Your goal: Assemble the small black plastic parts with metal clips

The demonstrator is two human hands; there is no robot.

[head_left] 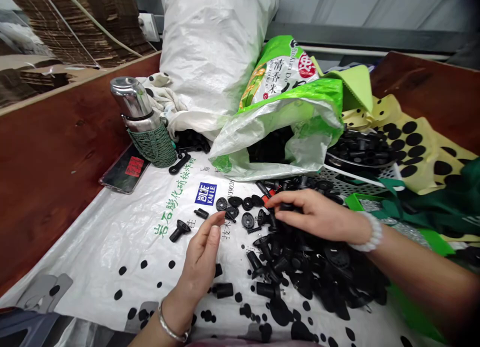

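Black parts (318, 269): stubby, some round-flanged, heaped below the right hand (305, 213).
Right hand: half curled over the heap; cannot tell its grip.
Left hand (202, 259): loosely cupped; cannot tell its hold.
Open room: white sheet (93, 257), leftward to the wooden board (63, 132).

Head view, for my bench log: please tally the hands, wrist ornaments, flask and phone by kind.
Hands: 2 (left hand and right hand)
Silver bangle: 1
White beaded bracelet: 1
Metal flask: 1
Smartphone: 1
Total: 6
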